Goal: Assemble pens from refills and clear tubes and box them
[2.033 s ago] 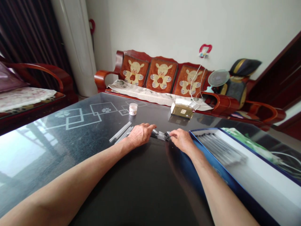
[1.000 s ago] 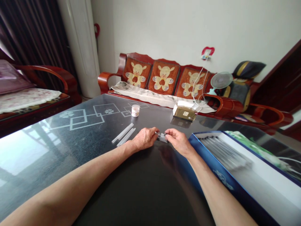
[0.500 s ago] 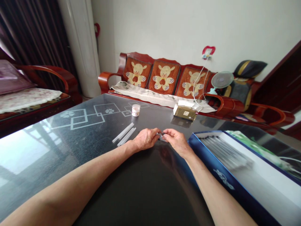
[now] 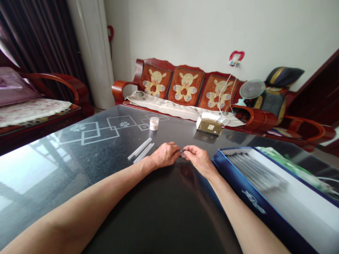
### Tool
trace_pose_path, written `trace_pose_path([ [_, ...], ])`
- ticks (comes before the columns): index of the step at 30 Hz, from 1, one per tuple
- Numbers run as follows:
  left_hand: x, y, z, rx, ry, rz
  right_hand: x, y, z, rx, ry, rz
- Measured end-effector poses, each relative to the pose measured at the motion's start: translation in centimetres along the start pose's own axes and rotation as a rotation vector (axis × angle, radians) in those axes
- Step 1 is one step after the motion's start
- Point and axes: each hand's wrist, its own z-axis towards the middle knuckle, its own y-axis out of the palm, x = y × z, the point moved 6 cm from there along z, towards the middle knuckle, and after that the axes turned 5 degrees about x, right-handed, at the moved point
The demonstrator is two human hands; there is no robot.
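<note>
My left hand [image 4: 165, 155] and my right hand [image 4: 198, 159] meet at the fingertips above the dark glass tabletop [image 4: 66, 158]. Between them is a small dark piece [image 4: 182, 151], mostly hidden by my fingers, and both hands seem to pinch it. Its exact kind is too small to tell. Just beyond my left wrist lie several translucent white sticks [image 4: 141, 150]. To the right of my right hand stands an open blue-rimmed box [image 4: 254, 201] holding a row of thin dark-tipped tubes [image 4: 255, 172].
A small white jar [image 4: 154, 123] and a brown packet [image 4: 209, 126] stand on the far table area. Beyond the table edge are a wooden bench with cushions [image 4: 185, 88], newspaper, and a small fan [image 4: 252, 89]. A chair stands at left.
The small pile of dark-tipped pieces between my hands has gone from view. My fingertips have closed together around one small dark piece. The view has tilted slightly.
</note>
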Motion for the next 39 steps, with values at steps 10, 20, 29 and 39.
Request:
trace_pose_path([
  [10,0.3,0.1,-0.1,-0.056,0.08,0.068,0.3,-0.4,-0.1,-0.045,-0.132,-0.372],
  [20,1.2,-0.1,-0.1,-0.057,0.142,0.119,0.4,0.3,-0.2,-0.004,-0.026,-0.469],
  [29,1.0,-0.2,0.0,-0.025,0.176,0.163,0.5,0.4,-0.8,0.004,0.248,-0.295],
  [39,0.9,-0.6,0.3,-0.001,0.205,0.057,-3.1,0.1,-1.3,-0.049,-0.556,-0.768],
])
